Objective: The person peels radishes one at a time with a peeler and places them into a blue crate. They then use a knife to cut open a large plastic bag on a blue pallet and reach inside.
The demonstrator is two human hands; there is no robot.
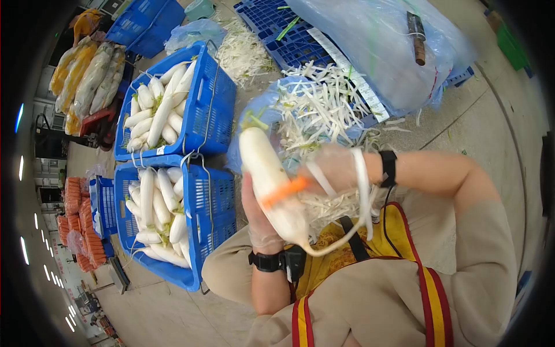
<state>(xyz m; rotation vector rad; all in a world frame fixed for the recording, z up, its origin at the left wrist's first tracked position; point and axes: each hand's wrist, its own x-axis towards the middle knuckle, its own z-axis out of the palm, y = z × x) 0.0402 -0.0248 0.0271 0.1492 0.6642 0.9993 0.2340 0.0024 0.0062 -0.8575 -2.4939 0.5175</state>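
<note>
White radish (263, 165) fills the middle of my view, tilted, its green-stubbed top at the far left and its thin root curling toward the near right. I have the left hand (260, 217) wrapped around its left side, grasping it from beneath, in what looks like a thin clear glove. With the right hand (334, 169) I grip an orange tool (285, 191), blurred, its orange part lying across the radish's lower half; the fingers look closed around it, though I cannot make out each one. Pale peel strips (363, 191) hang over the right hand and wrist. A black band (388, 168) circles the right wrist, and a black strap with a small box (293, 263) sits on the left.

Just beyond the hands, a heap of peelings (318, 107) spreads over blue plastic. To the left, two blue crates, a far one (217, 110) and a near one (217, 199), sit side by side, both loaded with whole radishes. Far right, a dark-bladed knife (417, 40) with a brown handle lies on a clear plastic sheet (376, 52) over a blue pallet (277, 37). Farther left I see bundles of carrots (75, 220) beside another blue crate (103, 202).
</note>
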